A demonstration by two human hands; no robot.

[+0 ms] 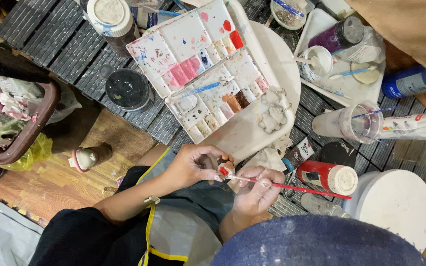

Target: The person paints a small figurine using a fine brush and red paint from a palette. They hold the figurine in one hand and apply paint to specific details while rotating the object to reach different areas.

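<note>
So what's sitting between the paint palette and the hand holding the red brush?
In the head view, a small clear bear-shaped outline piece lies on the white round board, between the palette and the right hand.

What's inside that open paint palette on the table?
The palette holds wells of pink, red, brown and blue paint, with a blue-handled brush lying across it. Smears hide some wells' colours.

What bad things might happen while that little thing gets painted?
The right hand works a red brush on a small figure pinched by the left hand, so red paint may smear the fingers. The cup of cloudy water, crowded by bottles, might tip.
</note>
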